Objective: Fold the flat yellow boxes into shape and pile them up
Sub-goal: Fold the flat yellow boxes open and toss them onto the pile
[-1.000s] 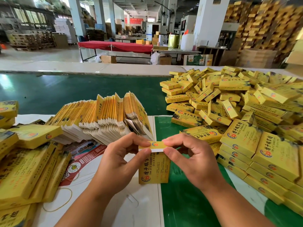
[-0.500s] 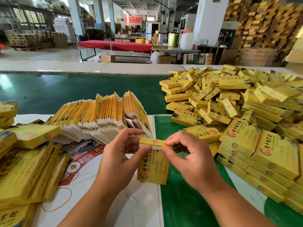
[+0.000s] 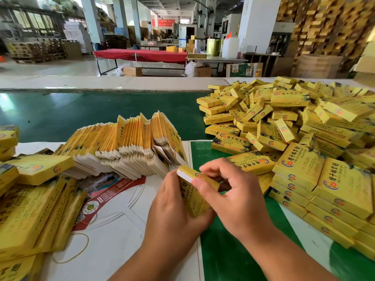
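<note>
**Box tipped over in both hands, end flap going in**

Since half a second ago the yellow box (image 3: 195, 196) has swung from standing upright between my fingertips to lying tilted across my left palm, its white-edged end now pointing up and away from me, and both hands have closed in tighter around it

Going by size: the green work surface (image 3: 101, 112) runs across the whole width in front of me, with a white printed sheet (image 3: 113, 230) laid over its near part. On my right the heap of folded boxes (image 3: 294, 122) spreads wide, loose and jumbled at the back, with neater rows stacked along its near edge. Just beyond my hands stands the fanned row of flat box blanks (image 3: 125, 145), leaning on edge. At far left lies a smaller pile of larger yellow cartons (image 3: 36, 203), some overlapping

My left hand (image 3: 172, 213) cups the box from below and behind, fingers curled round its far side. My right hand (image 3: 233, 199) grips it from the right, thumb pressed on the upper end near the white edge and fingers arched over the top. So both hands are clamped on the one box, held above the seam where the white sheet meets the green, apart from either pile

A thin rubber band (image 3: 81, 248) lies looped on the white sheet at lower left
</note>
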Demonstrator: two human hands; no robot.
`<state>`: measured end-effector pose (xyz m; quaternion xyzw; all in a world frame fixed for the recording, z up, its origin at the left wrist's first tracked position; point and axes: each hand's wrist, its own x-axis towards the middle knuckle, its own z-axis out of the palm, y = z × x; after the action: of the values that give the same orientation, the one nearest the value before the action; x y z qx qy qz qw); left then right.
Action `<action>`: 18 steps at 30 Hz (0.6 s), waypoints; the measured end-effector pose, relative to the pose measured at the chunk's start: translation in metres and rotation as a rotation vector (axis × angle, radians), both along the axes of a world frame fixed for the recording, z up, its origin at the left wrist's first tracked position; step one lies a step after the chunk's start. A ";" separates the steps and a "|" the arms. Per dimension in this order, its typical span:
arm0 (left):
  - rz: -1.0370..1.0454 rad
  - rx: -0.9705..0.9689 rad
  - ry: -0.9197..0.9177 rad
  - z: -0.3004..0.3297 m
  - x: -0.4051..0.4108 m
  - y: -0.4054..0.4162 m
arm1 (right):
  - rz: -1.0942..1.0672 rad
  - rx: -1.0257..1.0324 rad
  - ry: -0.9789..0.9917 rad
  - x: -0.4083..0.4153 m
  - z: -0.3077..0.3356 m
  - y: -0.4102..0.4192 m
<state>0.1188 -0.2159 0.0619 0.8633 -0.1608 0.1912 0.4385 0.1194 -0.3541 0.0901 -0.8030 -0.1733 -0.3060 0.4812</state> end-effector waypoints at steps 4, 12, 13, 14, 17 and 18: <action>0.044 0.071 -0.039 0.002 0.001 0.000 | -0.017 0.027 -0.025 0.000 0.001 -0.002; 0.021 0.118 -0.017 0.003 -0.003 0.002 | -0.012 0.029 0.021 -0.002 0.002 -0.005; 0.021 0.121 -0.012 0.003 -0.003 0.001 | -0.013 0.013 0.027 -0.002 0.003 -0.006; 0.021 0.124 -0.008 0.003 -0.004 0.001 | -0.018 -0.008 0.027 -0.002 0.005 -0.007; 0.021 0.123 -0.003 0.004 -0.005 -0.001 | -0.028 -0.137 -0.024 -0.003 0.009 -0.010; 0.020 0.118 -0.004 0.004 -0.005 0.000 | -0.020 -0.189 -0.044 -0.004 0.010 -0.010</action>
<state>0.1141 -0.2162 0.0655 0.8890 -0.1638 0.1873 0.3843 0.1157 -0.3640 0.0999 -0.8396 -0.2039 -0.3105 0.3963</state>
